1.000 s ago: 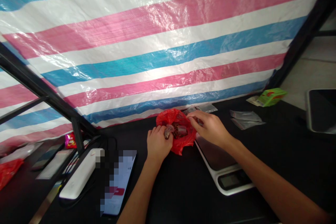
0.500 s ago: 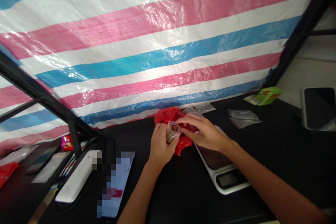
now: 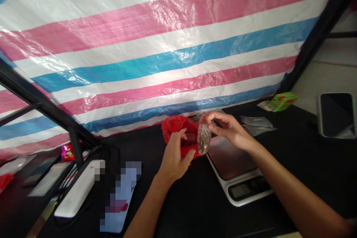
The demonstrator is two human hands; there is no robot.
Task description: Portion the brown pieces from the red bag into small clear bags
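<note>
Head view, and closest to us are our two forearms, rising from the bottom edge. Our right hand (image 3: 230, 128) is pinched closed, thumb and fingertips gripping the top of a small clear zip bag (image 3: 203, 139). The bag hangs just left of that hand, its long axis nearly upright with a slight tilt, and it sits between our hands but nearer the right. Dark brown pieces (image 3: 204, 142) fill its lower part. Our left hand (image 3: 175, 158) is half curled, its fingers at the mouth of a crumpled red plastic bag (image 3: 174, 128); we cannot tell whether they grip anything. Dark lumps (image 3: 187, 141) show inside that bag.

Just right of the red bag sits a white digital kitchen scale (image 3: 237, 178), with nothing on its dark platform. To our left, on the black tabletop (image 3: 281, 160), lie a phone with a pixelated screen (image 3: 119, 197) and a white power bank (image 3: 78, 189). Farther off are flat clear bags (image 3: 256, 125), a green packet (image 3: 283, 101) and a dark-screened tablet (image 3: 336, 115), below a striped tarp (image 3: 167, 63).
</note>
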